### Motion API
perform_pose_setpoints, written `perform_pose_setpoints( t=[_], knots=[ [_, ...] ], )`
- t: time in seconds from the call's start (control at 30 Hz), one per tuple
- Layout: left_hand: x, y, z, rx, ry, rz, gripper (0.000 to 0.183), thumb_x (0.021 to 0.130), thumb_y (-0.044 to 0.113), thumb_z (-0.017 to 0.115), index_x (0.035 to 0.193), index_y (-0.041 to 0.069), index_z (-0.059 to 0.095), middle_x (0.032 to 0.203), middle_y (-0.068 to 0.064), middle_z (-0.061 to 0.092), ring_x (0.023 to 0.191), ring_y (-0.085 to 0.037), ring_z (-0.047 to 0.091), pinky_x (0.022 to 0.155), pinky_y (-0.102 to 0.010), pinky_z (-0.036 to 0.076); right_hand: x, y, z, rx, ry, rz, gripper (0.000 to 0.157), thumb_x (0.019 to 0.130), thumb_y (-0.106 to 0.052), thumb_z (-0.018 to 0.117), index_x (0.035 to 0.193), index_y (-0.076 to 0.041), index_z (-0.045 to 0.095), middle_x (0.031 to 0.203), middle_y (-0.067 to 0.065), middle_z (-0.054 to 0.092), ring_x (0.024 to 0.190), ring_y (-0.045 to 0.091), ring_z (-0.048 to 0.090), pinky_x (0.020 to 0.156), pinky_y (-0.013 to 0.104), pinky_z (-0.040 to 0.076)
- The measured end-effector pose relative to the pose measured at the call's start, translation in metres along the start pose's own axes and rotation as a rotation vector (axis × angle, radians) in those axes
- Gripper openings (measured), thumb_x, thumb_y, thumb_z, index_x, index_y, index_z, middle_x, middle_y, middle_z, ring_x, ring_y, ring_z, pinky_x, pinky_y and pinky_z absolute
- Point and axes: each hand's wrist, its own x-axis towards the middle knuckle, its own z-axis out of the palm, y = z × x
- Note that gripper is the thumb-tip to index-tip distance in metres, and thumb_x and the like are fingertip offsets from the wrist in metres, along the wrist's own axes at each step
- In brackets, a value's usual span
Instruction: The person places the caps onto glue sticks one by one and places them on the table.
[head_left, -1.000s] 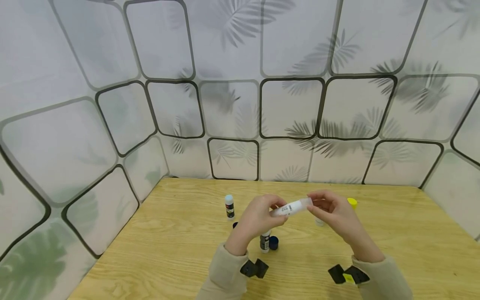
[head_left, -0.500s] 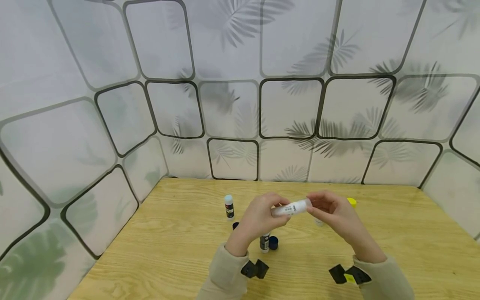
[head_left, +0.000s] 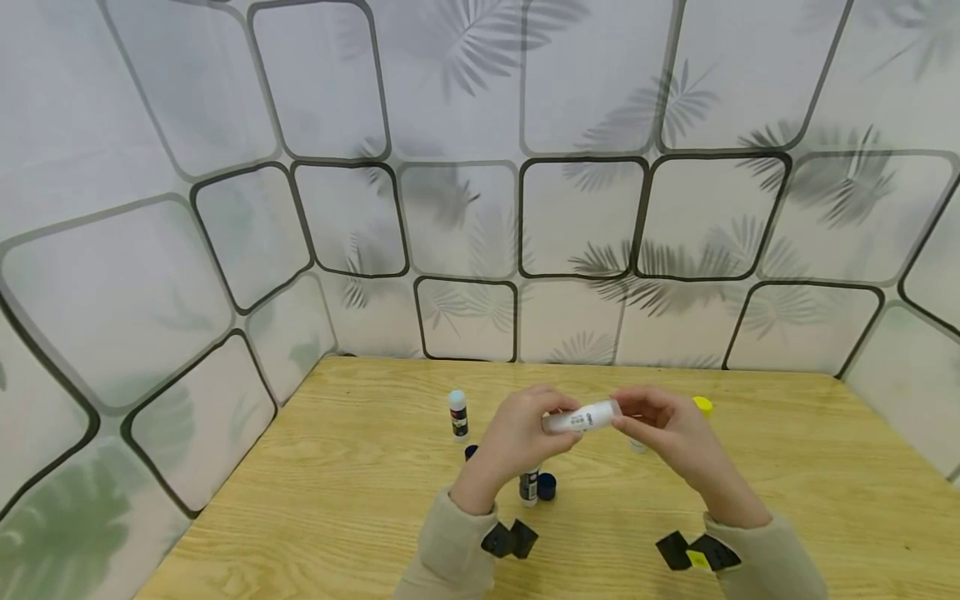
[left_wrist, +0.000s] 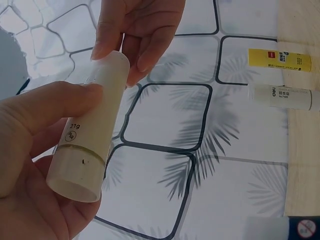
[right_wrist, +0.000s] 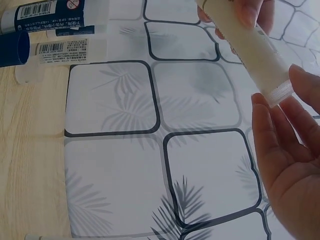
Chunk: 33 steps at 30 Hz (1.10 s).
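Note:
Between my two hands, above the table, is a white glue stick [head_left: 581, 418], tilted slightly up to the right. My left hand [head_left: 513, 433] grips its left part, the thumb across the barrel beside the "21g" print in the left wrist view. My right hand [head_left: 671, 429] pinches the other end between thumb and fingertips. That end looks ribbed and translucent at the rim [right_wrist: 280, 94] in the right wrist view. Below the left hand stands a dark-labelled glue stick [head_left: 529, 486], its top partly hidden, with a navy cap [head_left: 547, 487] beside it.
A glue stick with a pale blue top [head_left: 459, 415] stands further back left. Another dark cap [head_left: 471, 452] is partly hidden by the left wrist. Behind the right hand are a yellow glue stick [left_wrist: 280, 59] and a white one [left_wrist: 285, 96]. A patterned curtain [head_left: 465, 317] borders the table.
The translucent right end of the glue stick shows shorter, and the print on the barrel has turned a little. My right hand has shifted slightly left; the left hand stays nearly still.

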Motion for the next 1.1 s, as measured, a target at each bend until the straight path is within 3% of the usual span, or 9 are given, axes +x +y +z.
perform_pose_setpoints(
  t=[0.27,0.5,0.63,0.83,1.1],
  knots=[
    [-0.001,0.002,0.002,0.033,0.025,0.012,0.022,0.074,0.013,0.072,0.095,0.007,0.067,0.089,0.001,0.059,0.075,-0.003,0.051,0.063,-0.012,0.042,0.001,-0.003,0.002,-0.002,0.024,-0.013,0.023,0.083,-0.001,0.059,0.103,0.01,0.058,0.089,-0.001,0.061,0.073,0.013,0.059,0.06,0.024,0.049],
    [-0.001,0.002,0.002,0.036,0.038,-0.012,0.023,0.074,0.014,0.072,0.095,0.007,0.067,0.089,0.001,0.06,0.076,-0.005,0.053,0.063,-0.013,0.042,0.002,-0.002,0.004,-0.013,0.045,-0.008,0.024,0.083,-0.001,0.059,0.105,0.01,0.057,0.091,0.007,0.061,0.076,0.009,0.059,0.063,0.025,0.049],
    [0.0,0.002,0.001,0.064,0.061,-0.018,0.024,0.073,0.016,0.073,0.095,0.008,0.066,0.088,0.002,0.06,0.075,-0.003,0.052,0.062,-0.013,0.042,0.004,-0.003,0.007,-0.007,0.063,-0.024,0.023,0.084,0.0,0.058,0.105,0.009,0.057,0.092,0.004,0.062,0.079,0.007,0.058,0.064,0.023,0.049],
    [0.0,0.003,0.002,0.029,0.068,-0.062,0.022,0.074,0.016,0.073,0.094,0.009,0.065,0.086,0.004,0.058,0.072,-0.003,0.051,0.061,-0.014,0.042,0.005,-0.008,0.011,0.024,0.102,-0.042,0.023,0.083,0.0,0.059,0.103,0.01,0.056,0.091,-0.002,0.062,0.081,0.008,0.057,0.066,0.022,0.048],
    [0.001,0.0,0.005,-0.018,0.07,-0.134,0.021,0.075,0.014,0.071,0.094,0.011,0.064,0.082,0.007,0.056,0.071,-0.002,0.05,0.06,-0.015,0.042,0.009,-0.013,0.02,-0.012,0.158,0.003,0.026,0.082,-0.006,0.062,0.104,0.006,0.057,0.094,0.013,0.06,0.076,0.012,0.06,0.066,0.023,0.049]
  ],
)
